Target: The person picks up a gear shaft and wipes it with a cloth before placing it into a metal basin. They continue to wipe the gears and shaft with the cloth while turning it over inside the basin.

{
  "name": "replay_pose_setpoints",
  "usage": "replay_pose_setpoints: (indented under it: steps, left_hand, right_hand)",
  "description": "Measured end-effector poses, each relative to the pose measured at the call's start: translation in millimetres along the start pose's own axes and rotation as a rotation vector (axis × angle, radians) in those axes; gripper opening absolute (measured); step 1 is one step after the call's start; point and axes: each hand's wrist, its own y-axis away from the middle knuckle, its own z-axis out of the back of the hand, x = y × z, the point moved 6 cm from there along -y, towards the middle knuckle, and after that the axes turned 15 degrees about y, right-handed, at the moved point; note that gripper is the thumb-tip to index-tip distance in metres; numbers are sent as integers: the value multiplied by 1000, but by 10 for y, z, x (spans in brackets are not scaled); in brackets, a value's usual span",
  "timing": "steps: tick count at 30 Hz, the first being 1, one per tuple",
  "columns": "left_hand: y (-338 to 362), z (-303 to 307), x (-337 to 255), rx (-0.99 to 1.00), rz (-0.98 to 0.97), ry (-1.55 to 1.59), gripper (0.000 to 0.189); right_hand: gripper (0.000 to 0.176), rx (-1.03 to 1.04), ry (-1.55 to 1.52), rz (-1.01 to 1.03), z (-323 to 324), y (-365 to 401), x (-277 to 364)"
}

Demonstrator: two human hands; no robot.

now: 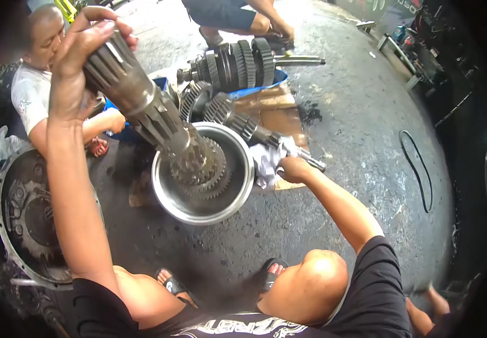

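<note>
My left hand (88, 42) is wrapped round the upper end of a large splined gear shaft (148, 107), which stands tilted with its toothed lower end inside a round metal bowl (247, 183). At the right, my right hand (293, 169) is closed on a white cloth (266, 163), against the end of a second gear shaft (249, 125) lying on cardboard. Behind that shaft lies a larger gear assembly (235, 65) with a thin shaft end pointing right. A loose gear (195, 101) sits between the bowl and the assembly.
A person in a light shirt (29, 101) crouches at the left by a blue container (125, 127). Another person (232, 19) squats at the back. A round metal housing (7, 236) lies left, a black belt (415, 169) right. Bare feet show at lower right.
</note>
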Motion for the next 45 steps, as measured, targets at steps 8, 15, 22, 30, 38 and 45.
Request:
replay_pose_setpoints:
  steps: [8,15,22,30,38,45]
  left_hand:
    - [201,-345,-326,76,-5,-179,49]
    - [100,7,-56,-160,77,630,54]
    - [312,780,-144,-355,-47,347,44]
    - [427,607,-157,-178,90,-121,36]
    - [277,342,104,-122,-130,124,47]
    - [186,73,206,-131,-126,511,45]
  right_hand:
    - [37,-873,-519,13,2738,805,110]
    - [50,-1267,-660,384,3907,1180,1768]
    - [19,-1371,-133,349,4166,1064,2205]
    - [22,-1400,-595,423,4186,828,2043]
    - [37,-1300,-533,390,4142,567,1901]
    - [35,-1725,-592,402,3970,796,1896]
